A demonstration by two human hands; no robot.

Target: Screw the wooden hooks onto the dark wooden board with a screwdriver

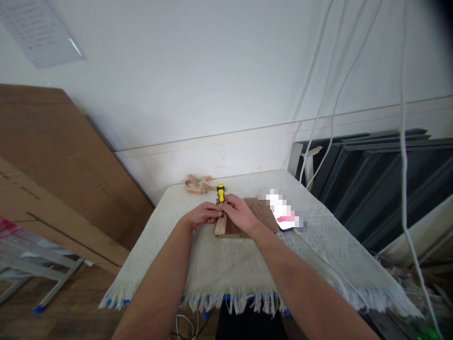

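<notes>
My left hand [204,215] is closed, its fingertips pinched together at the top end of a light wooden piece [221,225]. From the other side my right hand [239,211] meets it, thumb and fingers bent inward at the same spot. Whatever lies between the fingertips is too small and covered to make out. Just beyond the fingers is a screwdriver [221,191] with a yellow and black handle; its shaft is hidden. Under the right hand lies a brown wooden board [261,211] with many small holes, and the light piece rests over its left end.
A wooden clamp-like item [198,184] lies at the table's back edge. Right of the board is a phone [286,215] with a lit screen and a cable. White fringed cloth [155,245] covers the table. Cardboard [71,179] leans at left; dark panels [382,189] and hanging cables stand right.
</notes>
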